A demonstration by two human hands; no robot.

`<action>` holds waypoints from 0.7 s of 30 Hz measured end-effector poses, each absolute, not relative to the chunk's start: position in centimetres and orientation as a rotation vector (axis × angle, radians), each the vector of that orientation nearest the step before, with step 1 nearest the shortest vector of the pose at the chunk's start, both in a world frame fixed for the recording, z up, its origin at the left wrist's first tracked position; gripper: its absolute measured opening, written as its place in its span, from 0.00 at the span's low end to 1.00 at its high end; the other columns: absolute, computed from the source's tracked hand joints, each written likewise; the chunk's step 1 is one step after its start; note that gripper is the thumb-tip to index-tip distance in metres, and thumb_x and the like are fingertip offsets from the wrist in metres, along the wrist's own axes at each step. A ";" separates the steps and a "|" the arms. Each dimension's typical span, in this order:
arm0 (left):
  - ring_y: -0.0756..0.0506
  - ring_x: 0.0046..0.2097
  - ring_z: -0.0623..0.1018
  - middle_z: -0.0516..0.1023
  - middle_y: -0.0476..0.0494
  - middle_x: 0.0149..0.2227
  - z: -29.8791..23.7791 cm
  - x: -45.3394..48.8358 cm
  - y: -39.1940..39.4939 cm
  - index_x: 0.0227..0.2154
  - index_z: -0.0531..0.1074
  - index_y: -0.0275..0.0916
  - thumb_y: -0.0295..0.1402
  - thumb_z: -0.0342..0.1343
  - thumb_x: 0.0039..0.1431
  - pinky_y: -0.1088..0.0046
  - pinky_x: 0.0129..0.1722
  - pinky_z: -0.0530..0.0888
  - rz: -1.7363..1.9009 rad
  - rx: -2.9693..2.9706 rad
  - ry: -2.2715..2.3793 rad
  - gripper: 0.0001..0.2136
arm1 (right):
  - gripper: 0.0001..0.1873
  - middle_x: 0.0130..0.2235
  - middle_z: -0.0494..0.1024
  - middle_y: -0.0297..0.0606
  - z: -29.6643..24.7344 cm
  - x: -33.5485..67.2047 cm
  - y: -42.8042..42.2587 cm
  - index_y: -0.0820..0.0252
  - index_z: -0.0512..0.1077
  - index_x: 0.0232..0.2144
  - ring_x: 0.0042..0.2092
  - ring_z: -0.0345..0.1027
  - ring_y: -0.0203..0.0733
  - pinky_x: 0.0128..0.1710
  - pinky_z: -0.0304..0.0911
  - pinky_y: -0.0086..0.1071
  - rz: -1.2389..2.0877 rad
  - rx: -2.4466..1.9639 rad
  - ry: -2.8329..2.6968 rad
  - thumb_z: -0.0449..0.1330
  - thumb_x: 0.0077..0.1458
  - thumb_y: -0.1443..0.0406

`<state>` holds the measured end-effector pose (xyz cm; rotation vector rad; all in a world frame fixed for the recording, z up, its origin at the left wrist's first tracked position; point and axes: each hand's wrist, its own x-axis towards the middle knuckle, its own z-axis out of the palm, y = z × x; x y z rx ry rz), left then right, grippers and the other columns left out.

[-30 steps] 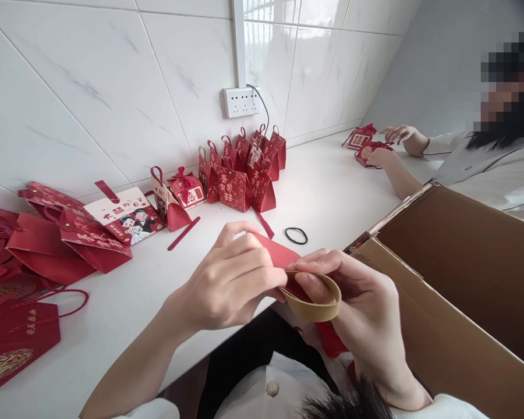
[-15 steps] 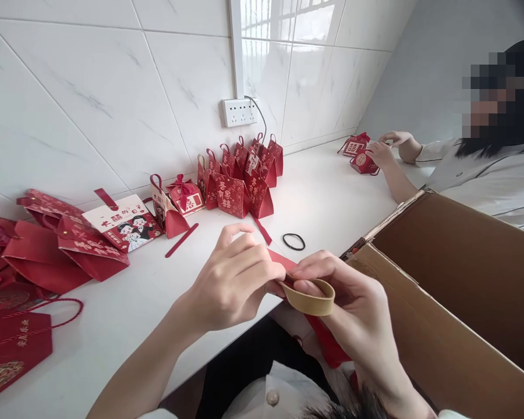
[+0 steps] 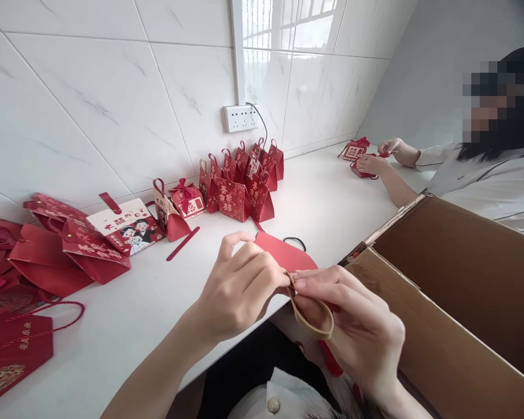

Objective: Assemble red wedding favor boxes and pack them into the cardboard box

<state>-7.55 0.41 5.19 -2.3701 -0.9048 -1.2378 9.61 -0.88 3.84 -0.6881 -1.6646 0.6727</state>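
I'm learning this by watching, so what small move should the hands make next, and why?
Probably ease one fingertip of the right hand aside for a check: the tan strap is bent into a loop beside the red card, and fingertips of the right and left hand crowd its narrow end, hiding whether it lines up.

"吾家有囍" on red gift box (image 3: pixel 231 201), mid-row; "大囍的日子" on white-and-red couple-print box (image 3: pixel 128 227); "囍" on bow-topped box (image 3: pixel 188 199) and far ribboned box (image 3: pixel 355 151). Cord-handled box (image 3: pixel 30 356), lower left: characters too blurred.
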 end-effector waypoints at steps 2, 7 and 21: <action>0.51 0.30 0.70 0.75 0.50 0.26 5.2 -7.3 0.5 0.28 0.65 0.36 0.18 0.53 0.54 0.65 0.42 0.65 -1.204 -2.366 -0.931 0.07 | 0.19 0.34 0.78 0.35 3.4 9.6 -0.7 0.51 0.76 0.41 0.38 0.74 0.38 0.36 0.72 0.30 0.604 -0.685 -1.677 0.62 0.50 0.77; 0.51 0.32 0.70 0.74 0.48 0.31 4.6 -6.6 1.1 0.26 0.63 0.38 0.20 0.50 0.57 0.71 0.38 0.66 -1.199 -2.421 -1.065 0.08 | 0.08 0.32 0.80 0.35 2.7 9.5 0.2 0.56 0.74 0.33 0.35 0.76 0.40 0.34 0.74 0.28 0.612 -0.802 -1.582 0.64 0.49 0.72; 0.51 0.27 0.65 0.68 0.50 0.26 0.9 -6.0 2.7 0.25 0.59 0.40 0.21 0.43 0.60 0.74 0.28 0.62 -1.445 -2.581 -1.093 0.10 | 0.02 0.27 0.75 0.37 0.4 9.3 1.9 0.57 0.71 0.31 0.28 0.70 0.38 0.26 0.68 0.27 0.598 -0.678 -1.625 0.58 0.53 0.66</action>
